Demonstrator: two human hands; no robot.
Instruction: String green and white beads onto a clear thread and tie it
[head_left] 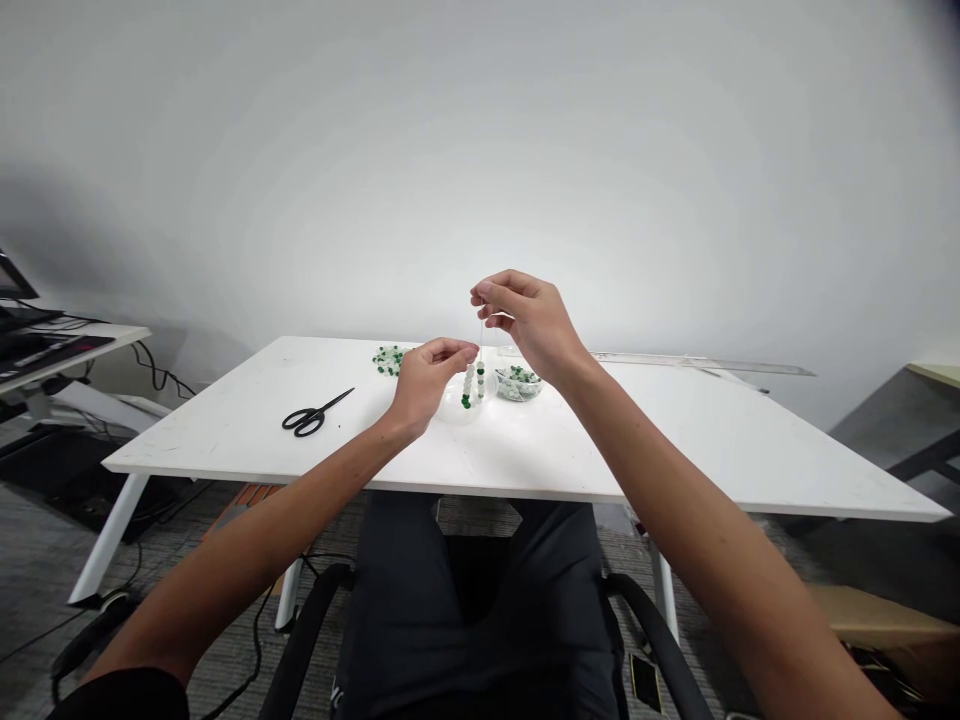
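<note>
A strand of green and pale beads (467,385) hangs in a loop above the white table (315,455). My right hand (525,315) is raised, pinching the upper part of a thin string that runs down to the beads. Lower and to the left, my left hand (431,378) pinches the string just above the strand. Behind and to the right of the beads stands a clear bowl (517,384) holding green and pale beads. More such beads (388,360) lie in a pile beyond my left hand.
Black scissors (316,412) rest on the table's left part. A long clear ruler (712,363) lies along the back edge at the right. Another desk (90,350) with a screen and cables stands at the far left. Chair armrests flank my legs.
</note>
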